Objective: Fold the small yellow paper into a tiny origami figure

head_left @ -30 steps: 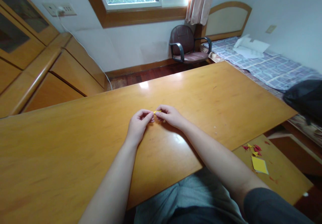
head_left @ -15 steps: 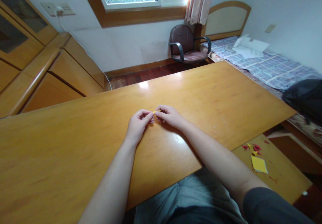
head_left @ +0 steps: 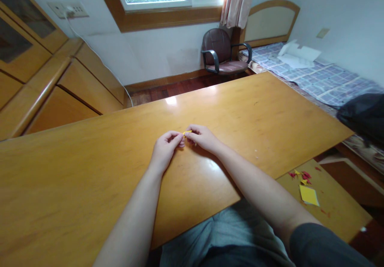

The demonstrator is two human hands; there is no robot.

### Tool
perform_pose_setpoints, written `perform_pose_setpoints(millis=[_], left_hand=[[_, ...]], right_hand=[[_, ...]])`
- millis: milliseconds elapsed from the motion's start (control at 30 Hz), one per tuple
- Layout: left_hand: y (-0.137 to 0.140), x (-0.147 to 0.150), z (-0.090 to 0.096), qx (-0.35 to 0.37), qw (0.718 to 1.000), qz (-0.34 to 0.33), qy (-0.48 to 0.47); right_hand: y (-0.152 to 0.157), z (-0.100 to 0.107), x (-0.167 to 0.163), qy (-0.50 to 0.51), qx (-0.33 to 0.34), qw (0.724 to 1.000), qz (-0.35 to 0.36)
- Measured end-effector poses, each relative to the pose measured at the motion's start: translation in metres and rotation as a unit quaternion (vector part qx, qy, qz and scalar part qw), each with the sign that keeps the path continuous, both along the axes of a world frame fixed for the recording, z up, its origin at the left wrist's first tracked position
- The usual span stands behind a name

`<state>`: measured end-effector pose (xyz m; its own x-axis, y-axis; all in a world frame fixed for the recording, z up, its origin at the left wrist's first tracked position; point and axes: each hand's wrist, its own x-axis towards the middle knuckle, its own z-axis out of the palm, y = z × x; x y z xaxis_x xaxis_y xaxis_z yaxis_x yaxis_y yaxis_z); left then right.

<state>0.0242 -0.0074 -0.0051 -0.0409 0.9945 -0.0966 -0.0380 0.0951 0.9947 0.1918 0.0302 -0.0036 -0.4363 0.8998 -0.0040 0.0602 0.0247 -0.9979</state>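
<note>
Between my two hands is a small piece of folded yellow paper (head_left: 187,132), mostly covered by fingers, so its full shape is hidden. My left hand (head_left: 167,146) pinches its left end between thumb and fingertips. On the other end, my right hand (head_left: 201,136) closes with thumb and bent fingers. Both hands are just above the middle of the wooden table (head_left: 114,171), their fingertips almost meeting.
A lower wooden surface (head_left: 339,195) at the right carries a stack of yellow square paper (head_left: 309,195) and several small red and yellow folded paper pieces (head_left: 304,177). Beyond the table stand a brown armchair (head_left: 220,51) and a bed (head_left: 324,75); a black bag (head_left: 363,117) lies at right.
Hardly anything differs. Both hands keep their pinch on the yellow paper in the same place, with only a slight shift of the fingers.
</note>
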Motion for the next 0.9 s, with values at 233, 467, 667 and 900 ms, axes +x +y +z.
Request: perform_pose_setpoints(millis=[233,467,667,900], left_hand=[[0.0007,-0.0002,-0.0033,0.008,1.000,0.015,0.005],[0.0002,0.0018,0.0008,-0.001,1.000,0.012,0.005],[0.0000,0.0026,0.0015,-0.011,1.000,0.000,-0.005],[-0.0007,0.0022,0.0030,-0.011,1.000,-0.007,-0.001]], right_hand=[[0.0002,0.0004,0.0007,0.012,-0.018,1.000,0.004],[0.0015,-0.0030,0.0001,0.024,-0.035,0.999,0.000],[0.0029,0.0000,0.0013,0.036,-0.024,0.999,-0.005],[0.0044,-0.0043,0.0009,0.031,-0.015,0.999,-0.001]])
